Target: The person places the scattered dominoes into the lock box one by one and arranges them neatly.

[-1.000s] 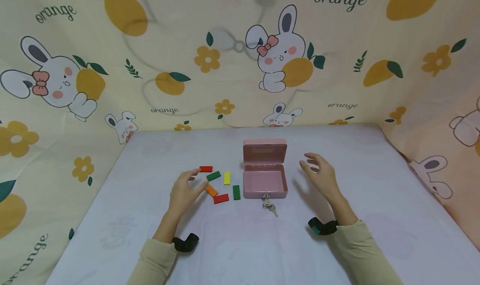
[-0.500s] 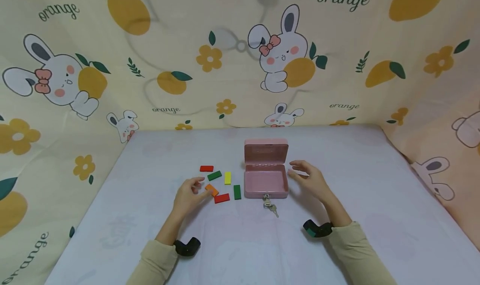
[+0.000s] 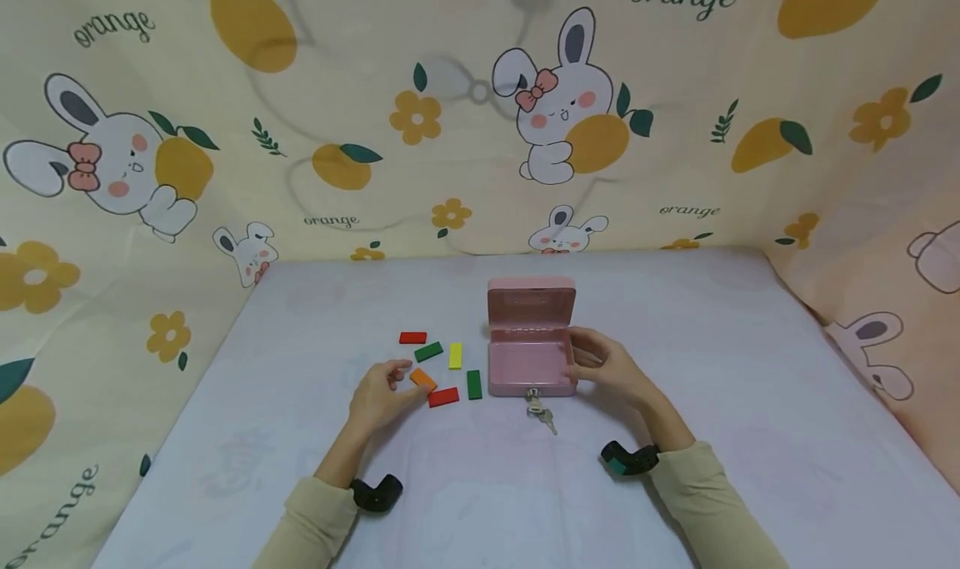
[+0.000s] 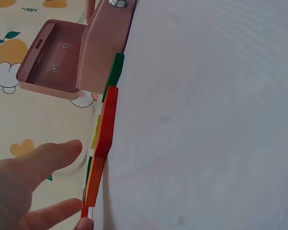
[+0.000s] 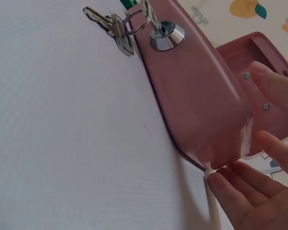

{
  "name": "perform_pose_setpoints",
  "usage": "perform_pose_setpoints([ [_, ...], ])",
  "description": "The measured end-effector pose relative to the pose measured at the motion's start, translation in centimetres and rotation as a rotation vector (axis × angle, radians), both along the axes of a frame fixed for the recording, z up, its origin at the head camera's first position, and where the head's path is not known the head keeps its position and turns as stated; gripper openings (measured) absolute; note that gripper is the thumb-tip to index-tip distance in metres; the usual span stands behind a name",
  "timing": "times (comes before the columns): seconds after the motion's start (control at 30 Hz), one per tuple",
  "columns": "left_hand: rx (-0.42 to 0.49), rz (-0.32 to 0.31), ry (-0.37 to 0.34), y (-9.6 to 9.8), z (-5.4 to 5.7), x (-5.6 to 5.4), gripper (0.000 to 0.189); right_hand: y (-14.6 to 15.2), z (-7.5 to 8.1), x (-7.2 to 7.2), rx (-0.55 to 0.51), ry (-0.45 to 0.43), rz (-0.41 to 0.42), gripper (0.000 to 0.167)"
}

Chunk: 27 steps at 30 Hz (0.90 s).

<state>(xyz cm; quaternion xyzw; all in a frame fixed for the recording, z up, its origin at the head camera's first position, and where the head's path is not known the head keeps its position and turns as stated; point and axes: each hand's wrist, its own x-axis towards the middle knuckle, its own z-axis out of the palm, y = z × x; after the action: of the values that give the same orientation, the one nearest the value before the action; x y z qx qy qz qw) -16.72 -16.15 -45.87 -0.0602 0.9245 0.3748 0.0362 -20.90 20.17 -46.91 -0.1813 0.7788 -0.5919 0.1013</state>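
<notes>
An open pink metal cash box (image 3: 531, 390) stands on the table, its lid raised at the back. Keys (image 3: 545, 419) hang from its front lock (image 5: 167, 36). At the box's right wall is my right hand (image 3: 611, 369), thumb over the rim and fingers beside the outer wall near the lower corner. No firm grip on it shows. Left of the box, my left hand (image 3: 378, 396) hovers with thumb and fingers apart around an orange block (image 3: 423, 379), which lies on the table. A red block (image 3: 443, 397) touches or nearly touches the orange one, close to my left thumb.
Other flat blocks lie between left hand and box: a red block (image 3: 412, 337), a green block (image 3: 428, 351), a yellow block (image 3: 455, 356) and an upright-lying green block (image 3: 474, 385) near the box. A white cloth (image 3: 465, 486) covers the table; a printed curtain (image 3: 450, 161) hangs behind.
My right hand has moved left, from apart to the box's right wall. My left hand has shifted slightly right and nearer, around the orange block. The blocks and box have stayed put.
</notes>
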Motion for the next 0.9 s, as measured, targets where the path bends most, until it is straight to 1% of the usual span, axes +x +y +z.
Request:
perform_pose_setpoints([
  [0.1, -0.019, 0.001, -0.007, 0.13, -0.15, 0.00, 0.052, 0.17, -0.41, -0.23, -0.017, -0.012, 0.023, 0.070],
  [0.23, -0.048, -0.005, -0.008, 0.10, -0.24, -0.10, 0.053, 0.28, -0.72, -0.36, -0.009, -0.019, 0.035, 0.076],
  [0.47, -0.098, -0.020, -0.004, 0.19, -0.15, -0.20, 0.050, 0.30, -0.83, -0.34, -0.030, -0.044, 0.059, 0.080],
  [0.7, -0.113, -0.023, -0.009, 0.10, -0.17, -0.31, 0.048, 0.32, -0.94, -0.40, -0.002, -0.047, 0.048, 0.081],
  [0.9, -0.099, -0.028, -0.013, -0.06, -0.14, -0.47, 0.046, 0.36, -0.96, -0.34, -0.013, -0.055, 0.045, 0.081],
])
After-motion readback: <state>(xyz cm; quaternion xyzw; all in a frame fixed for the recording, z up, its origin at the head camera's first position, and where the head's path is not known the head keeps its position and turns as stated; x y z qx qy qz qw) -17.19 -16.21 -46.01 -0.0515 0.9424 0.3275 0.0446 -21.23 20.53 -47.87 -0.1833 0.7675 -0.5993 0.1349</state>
